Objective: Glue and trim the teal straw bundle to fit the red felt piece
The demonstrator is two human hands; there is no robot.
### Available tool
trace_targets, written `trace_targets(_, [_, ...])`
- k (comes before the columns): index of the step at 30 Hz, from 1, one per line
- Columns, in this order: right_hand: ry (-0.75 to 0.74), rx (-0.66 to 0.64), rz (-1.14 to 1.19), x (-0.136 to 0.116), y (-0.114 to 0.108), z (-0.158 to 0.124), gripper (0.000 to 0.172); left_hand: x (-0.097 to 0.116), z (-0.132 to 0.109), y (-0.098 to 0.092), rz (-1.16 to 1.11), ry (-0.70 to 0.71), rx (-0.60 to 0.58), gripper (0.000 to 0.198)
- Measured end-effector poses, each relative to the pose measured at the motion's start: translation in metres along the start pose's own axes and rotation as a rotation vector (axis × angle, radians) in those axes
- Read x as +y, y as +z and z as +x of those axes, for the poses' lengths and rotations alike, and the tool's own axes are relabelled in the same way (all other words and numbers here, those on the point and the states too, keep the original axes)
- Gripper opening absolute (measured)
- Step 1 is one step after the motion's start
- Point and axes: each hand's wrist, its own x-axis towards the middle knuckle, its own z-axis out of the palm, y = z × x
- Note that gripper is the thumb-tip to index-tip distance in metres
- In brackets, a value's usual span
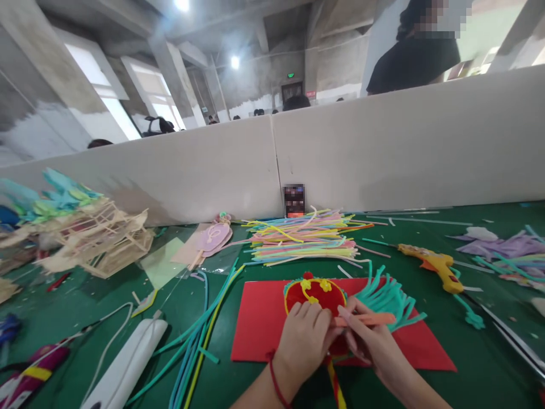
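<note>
A round red fan-shaped craft piece (336, 293), edged in yellow with yellow curled decorations, lies partly under my hands. A red-and-yellow striped handle (335, 386) extends from it toward me. My left hand (300, 335) is closed on the piece's lower edge, with its fingers bent over it. My right hand (369, 336) grips a flat salmon-orange stick (381, 319), whose kind I cannot make out. The stick points right, and its other end is hidden near my left fingers. Underneath lies a red sheet (258, 324), with a bunch of teal pipe cleaners (389, 295) on it at right.
A pile of pastel pipe cleaners (302, 238) lies behind the red sheet. A yellow glue gun (438, 266) is at right, a white power strip (128, 363) at left. Beyond the green table (213, 386) stands a pale partition (191, 170), with a phone (294, 200) against it.
</note>
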Motion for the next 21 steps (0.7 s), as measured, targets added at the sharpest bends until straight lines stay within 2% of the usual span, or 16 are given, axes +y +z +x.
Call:
trace_targets(2, [-0.020, 0.012, -0.074, -0.003, -0.001, -0.001, 0.049, 0.002, -0.001, 0.002, -0.009, 0.018, -0.035, 0.029])
trace_targets(5, [0.030, -0.026, -0.121, -0.012, -0.001, -0.005, 0.048, 0.002, 0.000, 0.000, -0.028, 0.076, -0.059, 0.031])
trace_targets(11, [0.037, -0.038, -0.187, -0.026, -0.002, -0.011, 0.045, 0.002, 0.004, -0.008, -0.007, 0.136, -0.043, 0.035])
trace_targets(17, [-0.006, -0.013, -0.127, -0.034, 0.006, -0.008, 0.044, -0.010, 0.014, -0.011, 0.093, 0.224, -0.038, 0.034])
trace_targets(21, [-0.045, -0.015, -0.074, -0.032, 0.015, -0.006, 0.043, -0.005, 0.027, -0.017, 0.126, 0.268, -0.035, 0.033])
